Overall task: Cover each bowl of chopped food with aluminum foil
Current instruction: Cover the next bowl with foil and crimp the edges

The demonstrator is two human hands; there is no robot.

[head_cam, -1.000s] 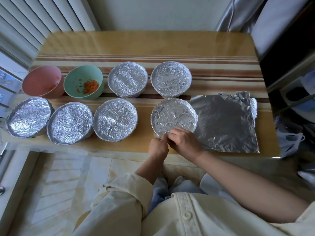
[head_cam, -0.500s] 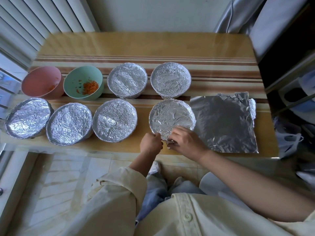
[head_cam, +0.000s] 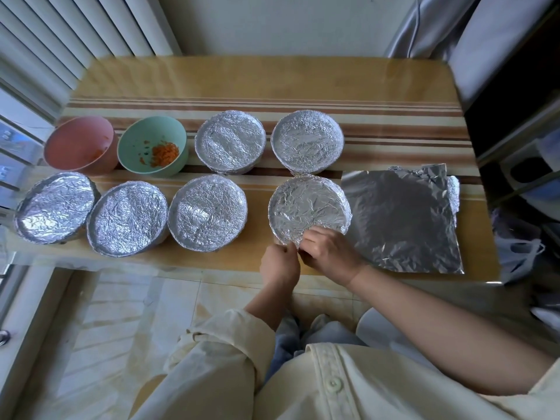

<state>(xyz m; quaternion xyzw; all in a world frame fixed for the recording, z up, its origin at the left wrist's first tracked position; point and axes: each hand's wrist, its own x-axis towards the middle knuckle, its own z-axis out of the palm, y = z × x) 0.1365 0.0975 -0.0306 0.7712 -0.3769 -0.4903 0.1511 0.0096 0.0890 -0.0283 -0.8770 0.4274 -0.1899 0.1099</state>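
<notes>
Head view: the foil-capped bowl [head_cam: 309,204] stands near the front edge of the worktop [head_cam: 272,77], right of centre. A spare foil sheet [head_cam: 400,219] lies flat just beside it, toward the right edge. The left hand [head_cam: 280,263] and right hand [head_cam: 328,253] meet at the bowl's near rim. Both have their fingers curled and pinch the loose skirt of the foil cover [head_cam: 303,195] there.

The foil looks thin, light and crinkly. It should hold any crease it is given, but it will likely tear if tugged or poked hard. The best hold is on the overhanging edge, with small pinches folded down and under the rim and worked round the bowl bit by bit. The stretched middle should be left alone, since it probably dents or splits under pressure. The bowl itself seems light enough to skid on the glossy worktop, so one hand ought to brace it while the other crimps.

Five other wrapped bowls [head_cam: 207,213] sit in two rows to the left. Toward the left edge, the green bowl [head_cam: 133,137], with orange chopped bits in it, and the pink bowl [head_cam: 78,140] remain uncovered. The spare sheet should be lifted by a corner or edge, as it will flop and wrinkle.
</notes>
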